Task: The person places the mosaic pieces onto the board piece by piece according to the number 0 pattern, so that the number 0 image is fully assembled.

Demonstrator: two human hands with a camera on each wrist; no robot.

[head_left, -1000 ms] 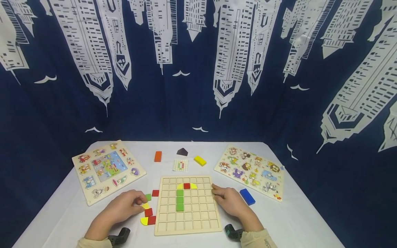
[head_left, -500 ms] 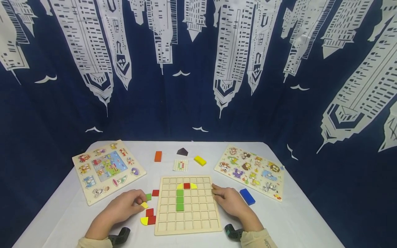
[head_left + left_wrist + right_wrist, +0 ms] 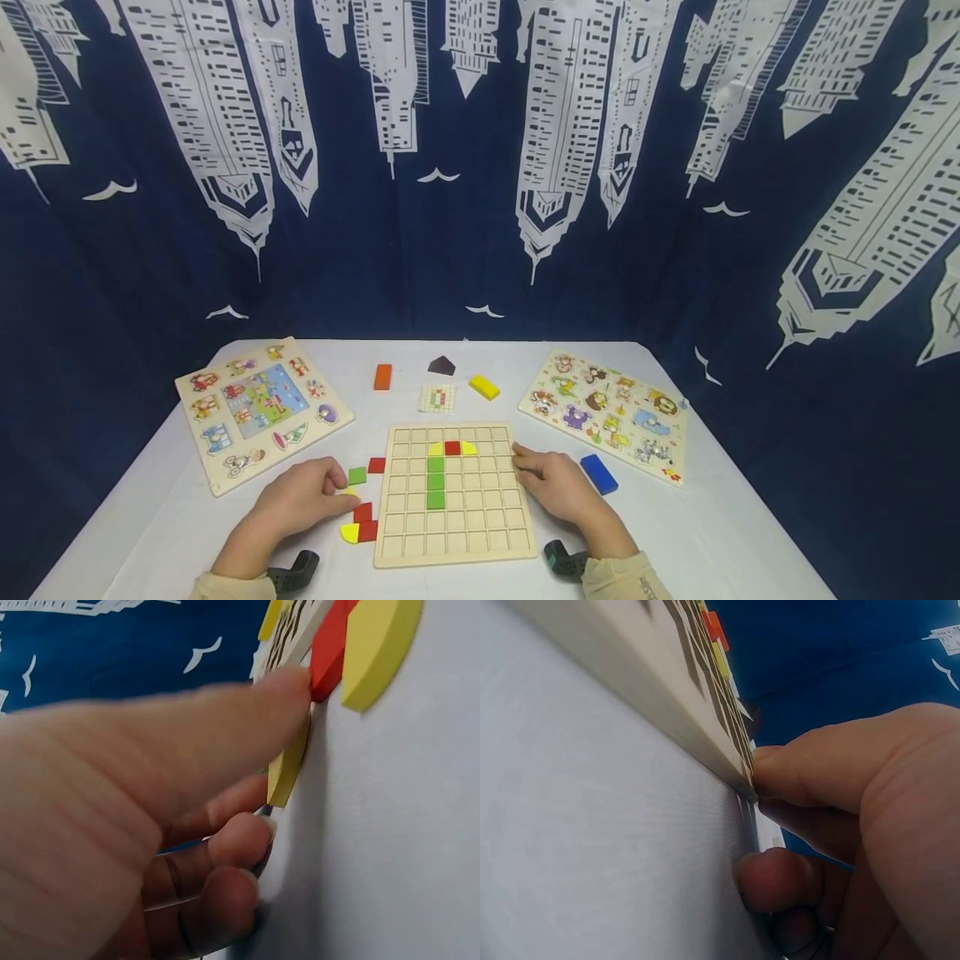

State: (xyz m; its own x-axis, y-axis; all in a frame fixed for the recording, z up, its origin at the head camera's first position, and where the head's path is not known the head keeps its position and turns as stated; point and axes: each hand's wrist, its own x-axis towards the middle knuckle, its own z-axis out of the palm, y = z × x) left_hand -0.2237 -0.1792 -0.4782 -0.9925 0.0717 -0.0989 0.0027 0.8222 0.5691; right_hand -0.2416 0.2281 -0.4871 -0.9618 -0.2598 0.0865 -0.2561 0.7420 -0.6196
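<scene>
On the grid board (image 3: 454, 496) only a green stem topped by a red square and two yellow curves is laid, most cells bare, while the left hand (image 3: 300, 500) pinches a yellow piece (image 3: 289, 769) beside it and the right hand (image 3: 558, 487), fingers curled, grips its right edge.

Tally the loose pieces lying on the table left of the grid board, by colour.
Red pieces: 3
Green piece: 1
Yellow pieces: 2, one of them tipped up under the thumb of the left hand
Total left of the grid board: 6
</scene>
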